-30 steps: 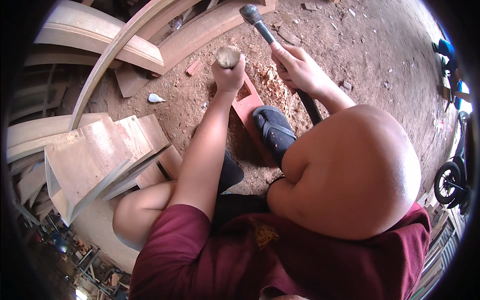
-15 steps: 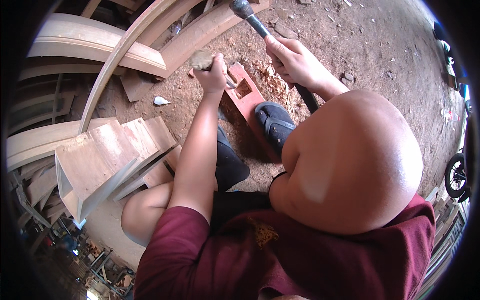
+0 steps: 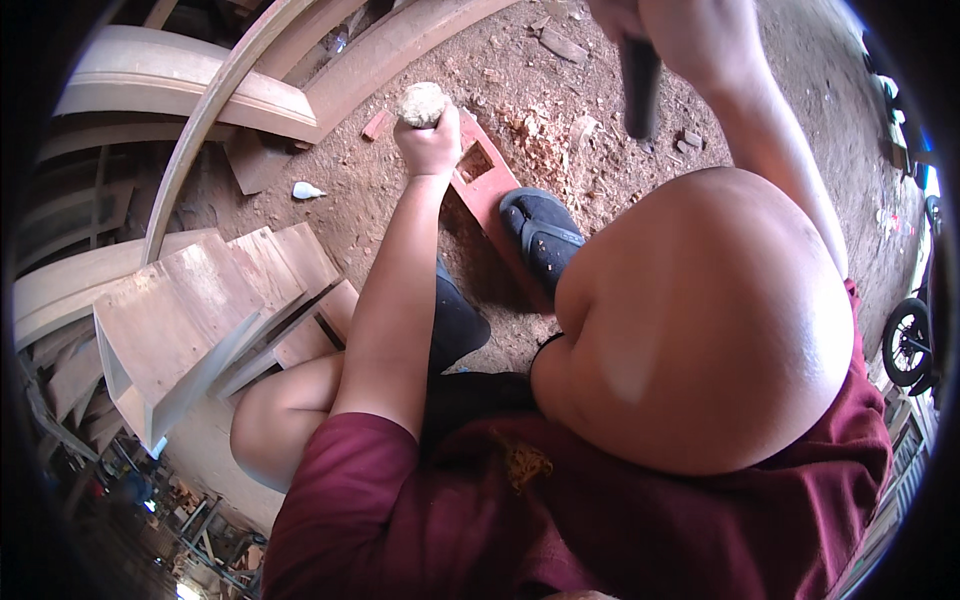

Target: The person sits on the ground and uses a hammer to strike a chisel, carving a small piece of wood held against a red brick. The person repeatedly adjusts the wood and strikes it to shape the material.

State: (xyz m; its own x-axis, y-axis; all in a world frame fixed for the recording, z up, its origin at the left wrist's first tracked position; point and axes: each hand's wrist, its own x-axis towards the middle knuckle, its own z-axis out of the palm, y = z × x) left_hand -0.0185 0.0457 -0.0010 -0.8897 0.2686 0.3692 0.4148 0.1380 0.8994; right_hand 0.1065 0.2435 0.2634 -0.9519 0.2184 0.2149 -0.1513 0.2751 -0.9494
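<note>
My left hand is closed round the handle of a chisel, whose pale, battered top end shows above the fist. Its blade is hidden behind the hand. Below it lies a reddish wooden board with a rectangular hole cut near its far end. My right hand, raised at the top edge, grips a hammer by its dark handle; the hammer's head is out of view. One dark shoe rests on the board's right edge.
Wood chips lie on the dirt floor beyond the board. To the left are a small white bottle, a stack of angled wooden pieces and curved timber frames. A wheel shows at the far right.
My right hand has swung the hammer up and to the right, taking its head out of view. My left fist and the chisel look more upright, covering the blade.
</note>
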